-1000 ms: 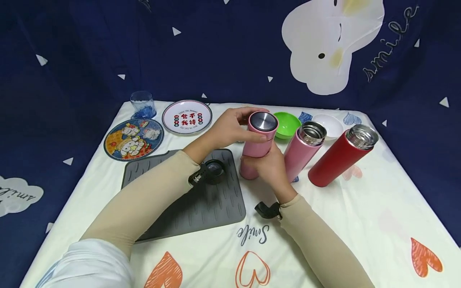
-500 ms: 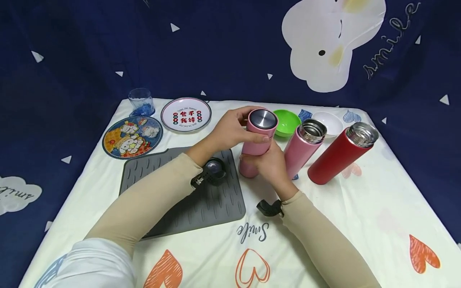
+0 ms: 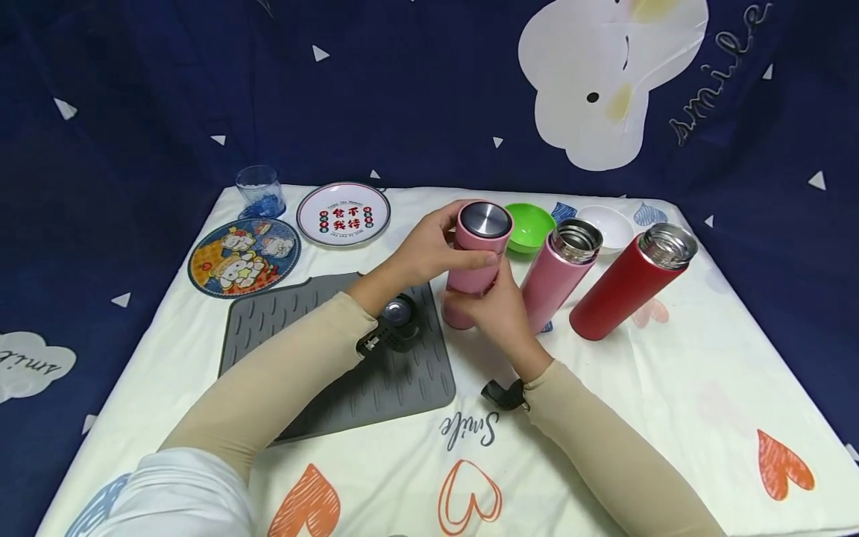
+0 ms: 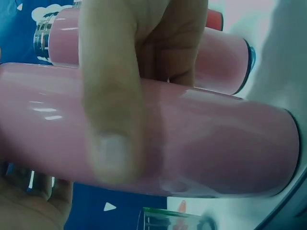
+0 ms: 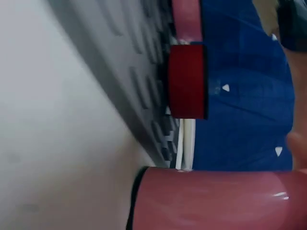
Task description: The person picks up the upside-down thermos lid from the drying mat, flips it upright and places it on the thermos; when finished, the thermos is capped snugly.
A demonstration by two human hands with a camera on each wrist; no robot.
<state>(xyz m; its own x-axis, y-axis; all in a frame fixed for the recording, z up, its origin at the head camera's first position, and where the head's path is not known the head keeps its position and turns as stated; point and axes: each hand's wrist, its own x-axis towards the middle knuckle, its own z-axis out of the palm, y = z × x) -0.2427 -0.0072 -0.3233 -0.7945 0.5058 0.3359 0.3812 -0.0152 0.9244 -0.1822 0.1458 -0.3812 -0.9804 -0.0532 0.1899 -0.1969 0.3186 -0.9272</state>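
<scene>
pink capped flask (image 3: 475, 261) stands upright at the counter's (image 3: 671, 388) centre, just off the 3 o'clock edge of the grey ribbed mat (image 3: 349, 373). we see the left hand (image 3: 429, 250) with its fingers (image 3: 470, 259) curled round the flask's steel-topped lid (image 3: 485, 220), the thumb lying across the body in the left wrist view. the right hand (image 3: 496, 313) wraps its fingers round the flask's lower body. at 3 o'clock of it an uncapped pink flask (image 3: 560, 272) stands just beside, then an uncapped red flask (image 3: 627, 282). toward 12 o'clock sit a green bowl (image 3: 530, 226) and a white bowl (image 3: 607, 226); toward 10 o'clock, a lettered plate (image 3: 344, 215), a cartoon plate (image 3: 244, 256) and a blue glass (image 3: 260, 191).
</scene>
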